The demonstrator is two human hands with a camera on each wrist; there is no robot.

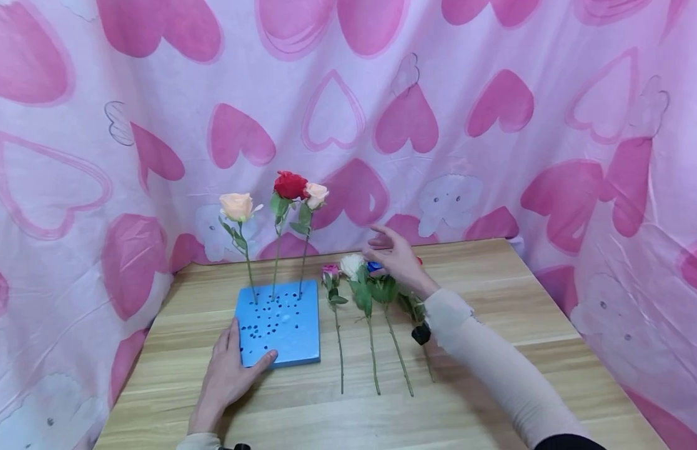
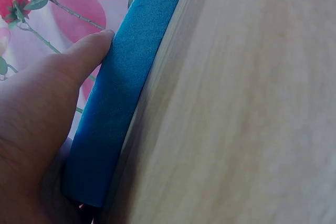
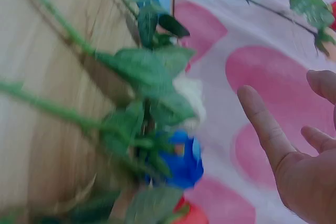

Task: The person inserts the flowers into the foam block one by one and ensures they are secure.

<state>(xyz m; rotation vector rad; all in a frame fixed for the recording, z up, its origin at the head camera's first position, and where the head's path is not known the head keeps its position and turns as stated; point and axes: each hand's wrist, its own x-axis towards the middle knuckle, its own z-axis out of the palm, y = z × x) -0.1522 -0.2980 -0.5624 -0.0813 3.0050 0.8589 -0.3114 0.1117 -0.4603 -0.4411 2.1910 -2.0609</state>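
A blue foam block (image 1: 300, 340) full of small holes lies on the table. My left hand (image 1: 227, 375) holds its near left corner, the thumb at the front edge and the fingers along the left side. Upright in its far part stand a peach rose (image 1: 235, 206), a red rose (image 1: 290, 185) and a pale peach rose (image 1: 317, 195). My right hand (image 1: 401, 259) hovers, fingers spread and holding nothing, above a blue rose (image 3: 181, 163). Beside that lie a white rose (image 1: 351, 265), a magenta rose (image 1: 330, 270) and another red rose (image 3: 193, 214), mostly hidden in the head view.
Stems of the lying roses point toward the near side of the wooden table (image 1: 303, 412). A pink curtain (image 1: 337, 81) with hearts hangs behind the table and at both sides. The standing roses rise well above the block.
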